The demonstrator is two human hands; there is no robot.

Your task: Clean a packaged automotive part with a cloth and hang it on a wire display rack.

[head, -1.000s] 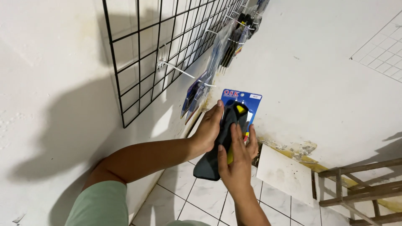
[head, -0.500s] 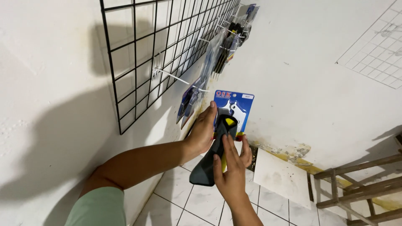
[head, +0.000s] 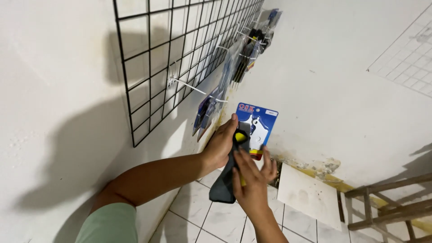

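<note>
My left hand (head: 221, 143) grips a blue carded blister pack (head: 257, 122) with a white and grey part under its clear cover. My right hand (head: 252, 180) holds a dark grey cloth (head: 223, 185) together with a black and yellow object (head: 240, 137) against the front of that pack. Both hands are held up near the room's corner, below a black wire grid panel (head: 180, 54) on the left wall. A bare white peg hook (head: 191, 87) sticks out of the grid just above and left of my hands.
More packaged items (head: 208, 108) hang from hooks along the grid toward the corner (head: 254, 40). A white board (head: 308, 194) leans on the far wall by the tiled floor (head: 198, 211). A wooden frame (head: 387, 202) stands at the right. A white wire grid (head: 405, 54) hangs at the upper right.
My hands and the pack have drifted slightly left and lower in view as my head turned. The cloth now covers less of the card, so more of its blue front shows.
</note>
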